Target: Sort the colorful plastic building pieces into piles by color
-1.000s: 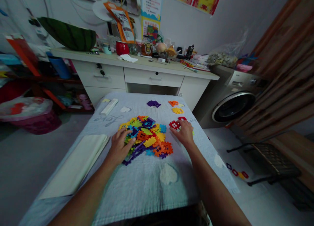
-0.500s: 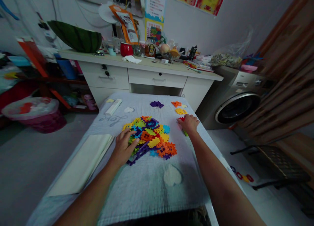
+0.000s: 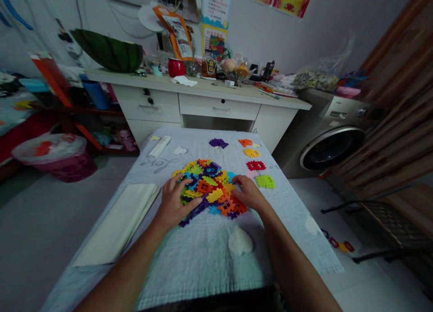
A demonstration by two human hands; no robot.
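A heap of interlocking plastic building pieces point(image 3: 207, 185) in many colours lies mid-table. My left hand point(image 3: 175, 203) rests at the heap's left side, thumb and fingers spread over the pieces. At its right edge, my right hand point(image 3: 251, 194) reaches in from the side, thumb and fingers apart around some pieces, with no piece lifted. To the right, separate pieces lie in a column: orange point(image 3: 245, 142), yellow point(image 3: 251, 153), red point(image 3: 255, 165) and green point(image 3: 265, 181). Purple pieces point(image 3: 218, 143) lie together beyond the heap.
A pale cloth covers the table point(image 3: 203, 267). On its left are a folded cream sheet point(image 3: 117, 224) and a white bar-shaped object point(image 3: 160, 147). Behind stands a cluttered white desk point(image 3: 145, 105), with a washing machine point(image 3: 329, 134) to the right and a pink basket point(image 3: 64, 161) on the left.
My right hand has left the red and green pieces, which now lie uncovered, and has moved left to the heap. The left hand stays at the heap's left side.
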